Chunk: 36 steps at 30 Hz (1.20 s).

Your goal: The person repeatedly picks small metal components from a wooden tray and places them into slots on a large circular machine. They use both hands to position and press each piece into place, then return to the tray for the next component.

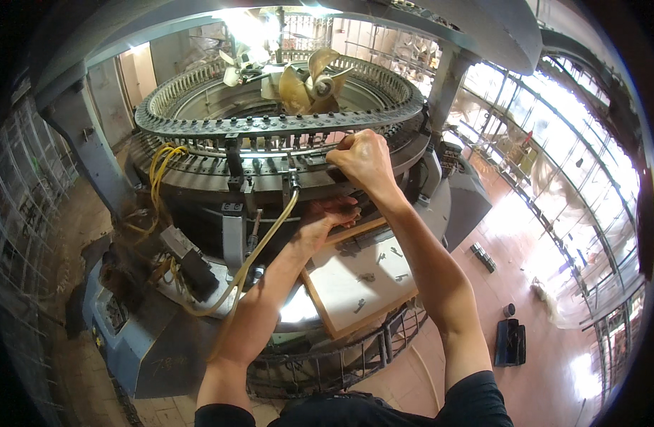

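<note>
Working at the front of the circular knitting machine (220,153), centre of frame. My right hand (364,162) is up at the ring of feeder blocks (284,127), fist closed around something small at the machine's edge; the thing gripped is hidden inside the fist, so I cannot tell whether it is a tool or a machine part. My left hand (330,217) sits lower, just under the ring, palm up with fingers curled, touching the top edge of the wooden tray (355,281). Whether it holds anything I cannot tell.

My judgement: I am midway through an adjustment or fitting on one section of the ring, the right hand doing the work and the left ready beneath. The next move likely calls for a firm, small turn or pull from the right wrist, with the left staying close under it.

Around me: the tray, centre-low, carries several small metal parts (375,265) scattered on its pale surface. A yellowish hose (259,250) drops from the ring down to lower left, crossing near my left forearm. Yellow wires (160,171) bunch at left of the ring. A propeller-like fan (309,82) sits at top centre. A dark case (510,343) lies on the reddish floor (547,334), lower right.

In the way: the hose crowds my left arm, and the tray could tip if nudged.
</note>
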Each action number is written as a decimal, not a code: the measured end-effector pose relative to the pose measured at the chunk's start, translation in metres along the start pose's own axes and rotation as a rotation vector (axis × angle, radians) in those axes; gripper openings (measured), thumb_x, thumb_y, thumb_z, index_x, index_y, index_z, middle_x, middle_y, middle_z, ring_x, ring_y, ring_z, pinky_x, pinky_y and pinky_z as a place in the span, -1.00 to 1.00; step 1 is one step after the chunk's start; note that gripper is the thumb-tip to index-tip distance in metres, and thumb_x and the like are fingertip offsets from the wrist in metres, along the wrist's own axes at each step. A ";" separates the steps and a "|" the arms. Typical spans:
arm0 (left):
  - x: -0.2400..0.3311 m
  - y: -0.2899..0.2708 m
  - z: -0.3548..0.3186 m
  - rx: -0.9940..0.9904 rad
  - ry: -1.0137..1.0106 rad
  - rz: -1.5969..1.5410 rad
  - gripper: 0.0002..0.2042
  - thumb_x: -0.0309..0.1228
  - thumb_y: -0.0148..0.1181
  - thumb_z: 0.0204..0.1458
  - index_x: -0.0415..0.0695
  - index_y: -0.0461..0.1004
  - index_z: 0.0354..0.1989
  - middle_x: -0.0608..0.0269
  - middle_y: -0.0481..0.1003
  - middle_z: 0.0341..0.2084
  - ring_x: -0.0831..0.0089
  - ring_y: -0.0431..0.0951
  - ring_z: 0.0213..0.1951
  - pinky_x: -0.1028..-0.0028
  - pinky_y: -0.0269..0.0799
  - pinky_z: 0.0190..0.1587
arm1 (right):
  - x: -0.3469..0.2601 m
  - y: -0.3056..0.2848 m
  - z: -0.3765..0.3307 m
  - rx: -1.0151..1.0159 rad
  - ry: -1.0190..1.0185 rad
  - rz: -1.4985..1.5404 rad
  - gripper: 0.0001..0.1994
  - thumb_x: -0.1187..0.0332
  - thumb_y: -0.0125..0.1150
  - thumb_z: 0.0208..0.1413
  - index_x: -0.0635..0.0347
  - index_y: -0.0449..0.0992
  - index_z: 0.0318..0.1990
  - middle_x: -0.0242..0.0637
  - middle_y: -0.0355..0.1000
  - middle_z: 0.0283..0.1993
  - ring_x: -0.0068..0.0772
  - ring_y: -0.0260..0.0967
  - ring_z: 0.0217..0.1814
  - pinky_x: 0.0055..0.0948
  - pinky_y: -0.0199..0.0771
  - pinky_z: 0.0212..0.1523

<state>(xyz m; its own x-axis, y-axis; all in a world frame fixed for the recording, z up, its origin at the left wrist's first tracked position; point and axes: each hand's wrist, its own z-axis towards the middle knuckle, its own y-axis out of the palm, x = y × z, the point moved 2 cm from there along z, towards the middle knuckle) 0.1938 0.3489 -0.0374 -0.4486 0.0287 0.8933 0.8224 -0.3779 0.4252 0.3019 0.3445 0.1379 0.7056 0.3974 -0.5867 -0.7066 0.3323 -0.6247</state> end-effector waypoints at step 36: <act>-0.010 -0.009 0.004 -0.047 0.062 -0.061 -0.64 -0.52 0.44 0.14 -0.23 0.61 0.12 0.12 0.69 -0.02 0.35 0.68 -0.07 0.38 0.59 -0.01 | 0.020 -0.015 -0.057 0.252 -0.279 -0.024 -0.79 0.33 0.32 0.27 0.31 0.73 -0.19 -0.10 0.65 -0.41 -0.31 0.62 -0.35 -0.32 0.56 -0.27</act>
<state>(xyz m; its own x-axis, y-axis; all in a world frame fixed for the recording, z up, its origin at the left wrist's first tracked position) 0.1924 0.3555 -0.0490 -0.5194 -0.0040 0.8545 0.7761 -0.4206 0.4698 0.3292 0.2987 0.1062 0.7049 0.5933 -0.3888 -0.7056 0.5303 -0.4699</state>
